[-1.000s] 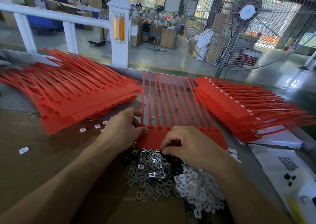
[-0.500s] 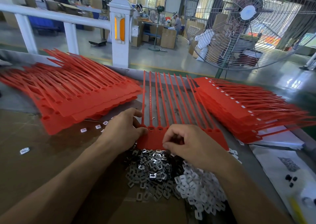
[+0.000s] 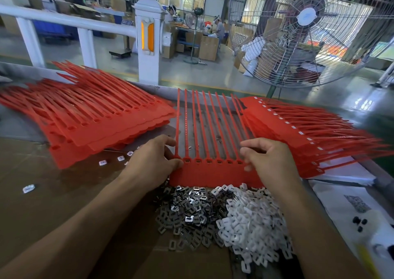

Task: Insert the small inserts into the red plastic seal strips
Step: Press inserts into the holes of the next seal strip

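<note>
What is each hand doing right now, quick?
Left hand: pinching the left end of the red seal strip sheet.
Right hand: fingers curled at the sheet's right end; whether it pinches an insert cannot be told.

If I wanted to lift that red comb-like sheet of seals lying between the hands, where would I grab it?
Probably by the seal sheet's solid flat band nearest you, pinched at both ends from the left and right sides. The long tails pointing away look thin and separate, so they would likely flop; the band joins them all.
</note>
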The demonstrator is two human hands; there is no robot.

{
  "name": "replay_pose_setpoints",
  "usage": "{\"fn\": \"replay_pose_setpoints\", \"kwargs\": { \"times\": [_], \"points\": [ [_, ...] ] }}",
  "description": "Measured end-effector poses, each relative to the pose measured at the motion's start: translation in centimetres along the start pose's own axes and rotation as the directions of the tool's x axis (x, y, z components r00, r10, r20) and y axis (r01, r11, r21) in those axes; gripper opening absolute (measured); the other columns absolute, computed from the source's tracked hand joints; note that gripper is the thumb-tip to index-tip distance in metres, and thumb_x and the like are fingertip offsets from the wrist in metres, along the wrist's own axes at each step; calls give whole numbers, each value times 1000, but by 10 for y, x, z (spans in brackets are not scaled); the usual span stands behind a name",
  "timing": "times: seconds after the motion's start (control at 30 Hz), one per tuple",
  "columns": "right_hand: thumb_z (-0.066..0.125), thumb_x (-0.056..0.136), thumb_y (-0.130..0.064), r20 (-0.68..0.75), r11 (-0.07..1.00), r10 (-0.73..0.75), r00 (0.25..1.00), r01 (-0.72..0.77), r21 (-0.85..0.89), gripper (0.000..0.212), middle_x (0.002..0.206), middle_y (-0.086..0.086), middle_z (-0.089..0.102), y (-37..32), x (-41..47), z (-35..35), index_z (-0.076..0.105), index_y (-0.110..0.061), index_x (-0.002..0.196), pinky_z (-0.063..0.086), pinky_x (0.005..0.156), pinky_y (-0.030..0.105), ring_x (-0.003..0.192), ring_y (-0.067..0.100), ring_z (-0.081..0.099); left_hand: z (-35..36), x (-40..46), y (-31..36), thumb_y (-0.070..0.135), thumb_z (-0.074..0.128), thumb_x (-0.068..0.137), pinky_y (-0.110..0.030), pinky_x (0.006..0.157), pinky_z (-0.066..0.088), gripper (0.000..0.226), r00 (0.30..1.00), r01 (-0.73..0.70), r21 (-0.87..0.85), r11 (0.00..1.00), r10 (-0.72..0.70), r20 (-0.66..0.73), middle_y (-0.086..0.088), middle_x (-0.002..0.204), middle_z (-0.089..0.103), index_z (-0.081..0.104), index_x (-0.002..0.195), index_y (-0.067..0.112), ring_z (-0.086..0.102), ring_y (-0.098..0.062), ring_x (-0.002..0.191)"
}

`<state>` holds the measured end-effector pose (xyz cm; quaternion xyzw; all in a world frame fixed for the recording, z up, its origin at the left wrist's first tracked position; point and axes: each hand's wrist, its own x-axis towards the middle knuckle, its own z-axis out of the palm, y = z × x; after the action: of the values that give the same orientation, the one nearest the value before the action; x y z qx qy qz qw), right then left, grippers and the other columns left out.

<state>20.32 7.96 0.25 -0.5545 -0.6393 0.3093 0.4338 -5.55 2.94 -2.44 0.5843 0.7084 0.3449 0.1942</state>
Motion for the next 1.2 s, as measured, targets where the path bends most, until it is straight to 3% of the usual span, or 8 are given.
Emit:
{"fn": "replay_pose_setpoints", "kwargs": {
  "times": [0.13, 0.23, 0.33, 0.43, 0.6, 0.77, 1.03, 1.2],
  "points": [
    [72, 94, -9, -49, 998, 51, 998, -49, 37, 13, 70, 3, 76, 5, 4, -6, 78, -17, 86, 53, 50, 23, 53, 11, 65, -1, 0, 1, 38, 82, 81, -25, 69, 49, 50, 1000, 5, 3, 1000, -5, 2, 17, 88, 66, 59, 126, 34, 62, 0, 78],
    [77, 92, -20, -90, 995, 54, 994, -60, -76, 11, 66, -7, 74, 10, 6, -10, 76, -22, 81, 50, 53, 28, 51, 4, 62, -1, 0, 1, 39, 82, 82, -23, 67, 47, 51, 1000, 2, 10, 1000, -2, 1, 17, 89, 66, 58, 126, 34, 62, 1, 79],
    [80, 89, -28, -84, 968, 42, 996, -62, -243, 13, 60, -8, 67, 13, 8, -13, 75, -24, 77, 41, 56, 27, 56, 6, 60, -1, 0, 1, 38, 81, 82, -21, 65, 45, 50, 1000, 2, 8, 1000, -2, -1, 17, 89, 66, 58, 126, 34, 61, 1, 78],
    [76, 92, -28, -36, 936, 55, 998, -64, -347, 9, 74, -8, 69, 14, 9, -13, 75, -24, 84, 38, 58, 25, 71, 6, 61, -1, 0, 0, 38, 82, 82, -20, 65, 44, 50, 1000, 1, 6, 1000, -1, -1, 17, 89, 66, 59, 126, 33, 61, 2, 78],
    [67, 98, -26, 25, 886, 101, 995, -78, -456, 12, 75, -5, 66, 17, 12, -11, 72, -24, 87, 38, 59, 28, 70, 13, 60, -1, 0, 0, 38, 82, 82, -19, 65, 43, 50, 1000, -1, 10, 1000, 1, 1, 18, 89, 66, 59, 127, 34, 61, 3, 79],
    [62, 100, -23, 16, 843, 106, 994, -81, -532, 14, 83, -2, 67, 18, 15, -10, 70, -21, 89, 40, 67, 32, 77, 15, 59, 0, 0, 1, 38, 81, 82, -20, 66, 44, 51, 1000, 0, 12, 1000, 0, 4, 17, 90, 66, 58, 127, 33, 61, 2, 79],
    [62, 99, -24, 39, 819, 127, 991, -83, -568, 22, 70, -5, 68, 16, 15, -7, 67, -27, 77, 49, 61, 32, 67, 13, 63, -1, -1, 1, 39, 81, 83, -19, 66, 44, 51, 1000, 5, 7, 1000, -5, 8, 18, 90, 66, 58, 127, 35, 61, 3, 79],
    [66, 97, -26, 27, 809, 120, 992, -82, -583, 22, 67, -7, 67, 15, 14, -6, 68, -27, 75, 43, 56, 30, 64, 13, 62, -2, -1, 2, 39, 81, 82, -30, 78, 52, 52, 1000, 13, 12, 1000, -13, 13, 16, 93, 66, 58, 129, 34, 62, -1, 83]
  ]
}}
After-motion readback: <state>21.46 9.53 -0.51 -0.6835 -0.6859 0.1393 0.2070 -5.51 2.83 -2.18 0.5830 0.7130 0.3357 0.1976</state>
